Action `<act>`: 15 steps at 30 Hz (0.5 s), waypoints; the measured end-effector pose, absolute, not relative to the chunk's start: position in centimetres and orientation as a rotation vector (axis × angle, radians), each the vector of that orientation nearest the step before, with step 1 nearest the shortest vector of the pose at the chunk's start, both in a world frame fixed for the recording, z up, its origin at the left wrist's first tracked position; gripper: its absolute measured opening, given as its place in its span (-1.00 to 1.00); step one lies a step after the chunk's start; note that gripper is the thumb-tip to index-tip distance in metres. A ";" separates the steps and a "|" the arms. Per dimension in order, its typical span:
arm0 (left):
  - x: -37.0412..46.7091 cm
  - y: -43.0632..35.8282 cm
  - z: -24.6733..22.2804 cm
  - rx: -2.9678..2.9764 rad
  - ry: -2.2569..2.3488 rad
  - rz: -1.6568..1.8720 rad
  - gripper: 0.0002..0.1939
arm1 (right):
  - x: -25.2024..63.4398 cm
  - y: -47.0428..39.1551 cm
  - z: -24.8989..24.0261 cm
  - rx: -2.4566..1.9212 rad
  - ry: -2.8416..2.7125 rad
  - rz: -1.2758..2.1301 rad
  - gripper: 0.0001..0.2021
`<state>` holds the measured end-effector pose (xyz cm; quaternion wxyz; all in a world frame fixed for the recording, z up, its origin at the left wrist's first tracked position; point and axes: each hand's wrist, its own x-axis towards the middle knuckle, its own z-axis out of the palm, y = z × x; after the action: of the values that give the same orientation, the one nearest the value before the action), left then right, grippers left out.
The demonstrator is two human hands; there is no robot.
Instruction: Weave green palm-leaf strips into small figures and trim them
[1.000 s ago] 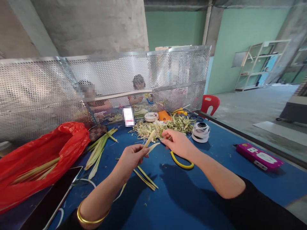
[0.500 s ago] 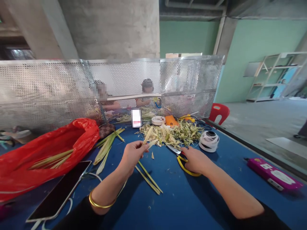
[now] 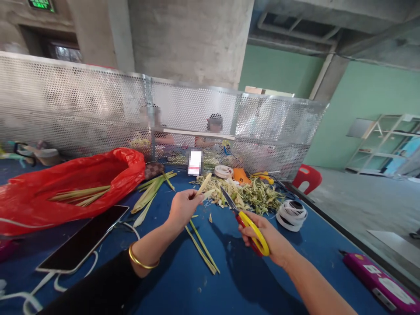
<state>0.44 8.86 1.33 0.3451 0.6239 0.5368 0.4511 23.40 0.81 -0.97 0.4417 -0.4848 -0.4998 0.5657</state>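
Pinched between the thumb and fingers of my left hand point(image 3: 185, 208) is a pale yellow-green leaf strip point(image 3: 204, 184), its ends pointing up and to the right. My right hand point(image 3: 262, 234) grips scissors point(image 3: 251, 229) with yellow and red handles, raised over the table. Their blades point up and left toward the strip, apart from it, and look closed. Below my left hand lie two thin green stalks point(image 3: 204, 251) on the blue table. Behind both hands spreads a heap of cut leaf scraps point(image 3: 252, 194).
At left, a red plastic bag point(image 3: 29, 188) holds long stalks, beside a tablet point(image 3: 83, 238) with white cables. Leaves point(image 3: 149, 197) lie near it. White tape rolls point(image 3: 292, 215) and a purple box point(image 3: 377, 278) are at right. Behind the perforated metal screen point(image 3: 193, 105) sit two people.
My right hand has picked the scissors up off the table and turned their blades toward the left hand. My left hand keeps its hold on the strip. The camera view has shifted and tilted.
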 end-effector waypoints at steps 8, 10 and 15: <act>0.3 9.2 0.9 1.631 1.407 1.184 -0.74 | 22.1 -0.4 0.4 -1.163 -1.215 1.492 -0.43; 0.4 9.2 0.7 1.620 1.396 1.182 -0.74 | 22.0 -0.6 0.5 -1.184 -1.230 1.459 -0.45; 0.7 9.0 0.7 1.583 1.341 1.195 -0.74 | 21.9 -0.5 0.4 -1.227 -1.270 1.420 -0.47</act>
<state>0.71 8.98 0.69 0.3649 0.6156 0.5213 0.4648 21.95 -0.48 0.35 0.4240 -0.4903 -0.5078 0.5674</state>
